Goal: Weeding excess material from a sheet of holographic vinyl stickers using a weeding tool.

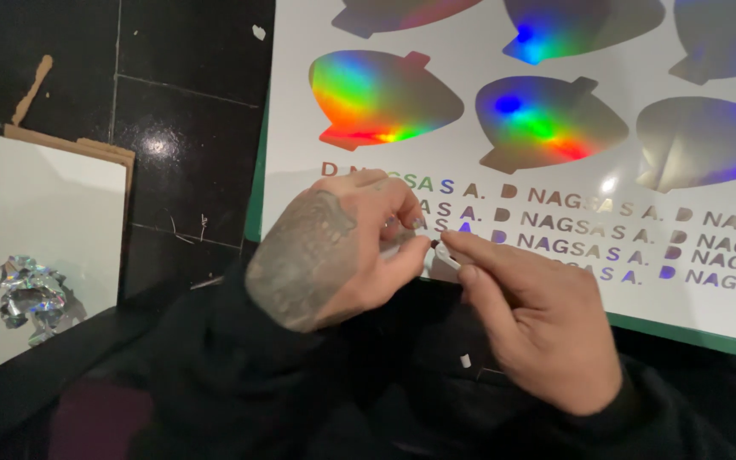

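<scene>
Nearest, a small clear scrap is pinched between the left hand and right hand at the white sheet's lower edge. Farther up, rainbow-foil shapes and letter rows are left unpeeled, while crumpled foil is seen discarded at left.

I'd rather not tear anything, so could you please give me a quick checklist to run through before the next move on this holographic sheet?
1. Left hand pinches at the sheet's lower edge: ok.
2. Right hand holds a thin pointed tool between its fingertips, tip at the pinch point: ok.
3. Whether a piece of film is actually lifted at the tip: cannot tell, the fingers hide it.
4. White backing sheet lies flat on the green mat: ok.
5. Holographic shapes in the rows above are intact and clear of both hands: ok.
6. Crumpled foil scrap sits on the white board at left, away from the work: ok.
</scene>
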